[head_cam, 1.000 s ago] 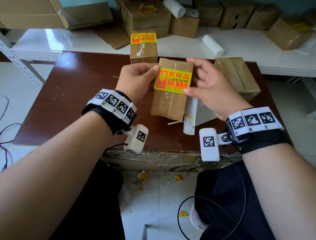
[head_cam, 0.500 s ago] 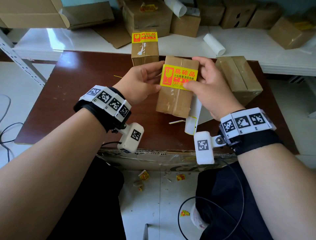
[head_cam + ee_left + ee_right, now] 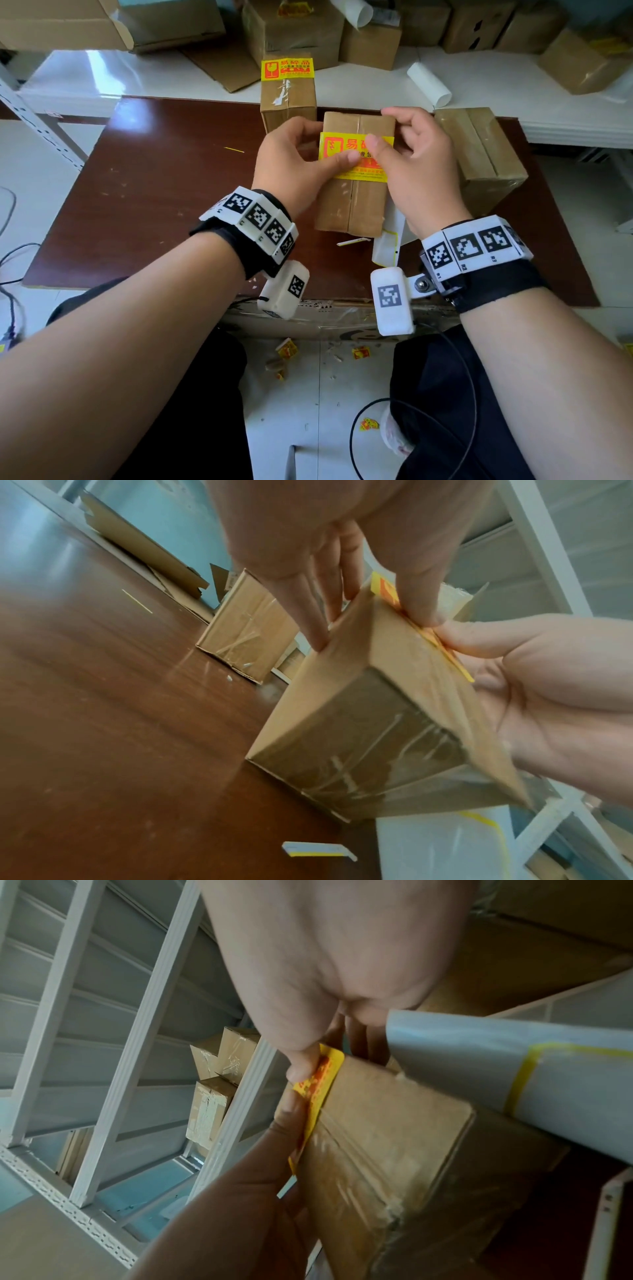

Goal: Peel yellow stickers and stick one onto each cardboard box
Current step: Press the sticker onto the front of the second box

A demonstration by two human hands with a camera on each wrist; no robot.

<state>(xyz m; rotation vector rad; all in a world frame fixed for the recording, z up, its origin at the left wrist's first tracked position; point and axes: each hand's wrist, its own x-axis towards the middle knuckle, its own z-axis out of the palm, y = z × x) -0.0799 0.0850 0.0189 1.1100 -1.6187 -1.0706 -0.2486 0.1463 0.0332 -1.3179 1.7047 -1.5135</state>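
A taped cardboard box (image 3: 352, 205) stands on the brown table (image 3: 154, 192) between my hands. A yellow sticker (image 3: 334, 148) lies across its top. My left hand (image 3: 291, 161) holds the box's left side with straight fingers, its thumb pressing the sticker. My right hand (image 3: 414, 161) curls its fingers over the far right edge, its thumb also on the sticker. The left wrist view shows the box (image 3: 369, 723) and the sticker (image 3: 387, 591) edge-on. In the right wrist view both thumbs meet on the sticker (image 3: 322, 1080).
Behind stands a box (image 3: 287, 99) that bears a sticker (image 3: 287, 68). To the right is a plain box (image 3: 479, 154). White backing sheet (image 3: 387, 240) and a small strip (image 3: 352, 241) lie by the middle box. A white roll (image 3: 428, 84) and more boxes crowd the white shelf behind.
The sticker, held by its ends over the box, now lies on the box's top. Both thumbs have slid inward onto its middle.
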